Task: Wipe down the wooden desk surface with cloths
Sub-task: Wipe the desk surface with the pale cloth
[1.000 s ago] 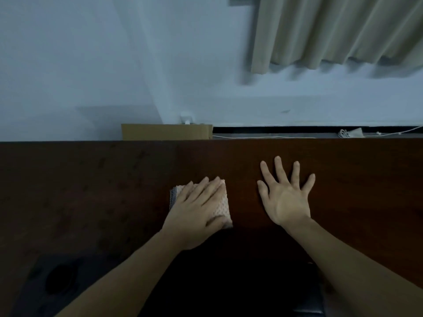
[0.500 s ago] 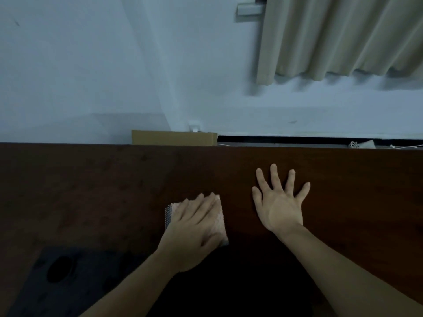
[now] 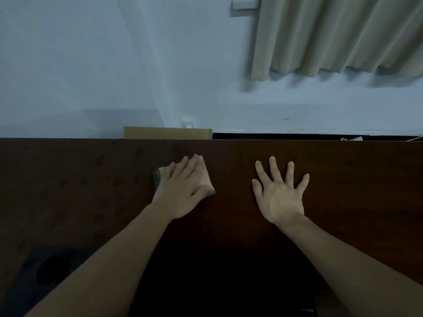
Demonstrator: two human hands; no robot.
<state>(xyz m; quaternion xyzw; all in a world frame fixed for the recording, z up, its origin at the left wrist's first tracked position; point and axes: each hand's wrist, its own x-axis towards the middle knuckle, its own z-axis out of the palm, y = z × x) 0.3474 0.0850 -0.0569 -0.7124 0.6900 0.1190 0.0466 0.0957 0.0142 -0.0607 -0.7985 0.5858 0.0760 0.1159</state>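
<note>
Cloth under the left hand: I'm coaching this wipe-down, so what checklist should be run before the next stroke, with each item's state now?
1. Left hand flat on the cloth: ok.
2. Cloth lying on the desk: ok.
3. Right hand spread on bare wood, bracing: ok.
4. Right hand has a cloth: not ok.
5. Path left of the cloth free of objects: ok.
6. Cloth damp: cannot tell.

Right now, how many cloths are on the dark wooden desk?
1. A folded pale pink cloth with a grey edge lies under the left hand, which presses it flat on the dark wooden desk. The right hand rests bare, fingers spread. None other shows.
</note>
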